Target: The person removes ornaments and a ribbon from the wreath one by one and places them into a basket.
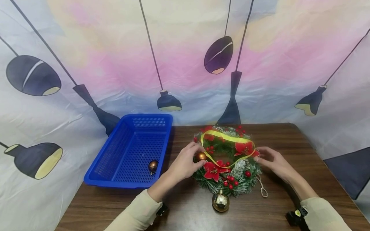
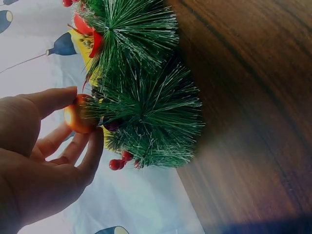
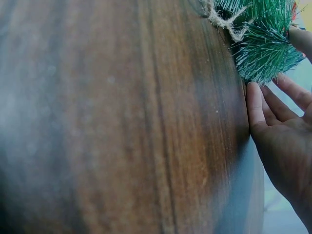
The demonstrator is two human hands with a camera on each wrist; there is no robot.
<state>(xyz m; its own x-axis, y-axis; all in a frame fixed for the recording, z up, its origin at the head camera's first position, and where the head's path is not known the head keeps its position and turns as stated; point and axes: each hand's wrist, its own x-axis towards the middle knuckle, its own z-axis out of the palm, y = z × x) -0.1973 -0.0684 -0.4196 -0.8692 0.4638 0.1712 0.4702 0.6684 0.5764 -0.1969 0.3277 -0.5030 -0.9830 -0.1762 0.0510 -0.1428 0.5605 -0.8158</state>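
Note:
A green Christmas wreath with frosted needles, red poinsettias and red berries lies on the brown table. Across its top loops a yellow ribbon. My left hand pinches a shiny copper ball ornament between thumb and fingers at the wreath's left side. On the opposite side, my right hand holds the wreath's outer edge, the thumb on top and the fingers low against the needles. A gold ball ornament sits at the wreath's near edge.
A blue plastic basket stands to the left, with a brown ball ornament inside. A twine loop trails from the wreath's right side onto the table. A printed cloth hangs behind the table.

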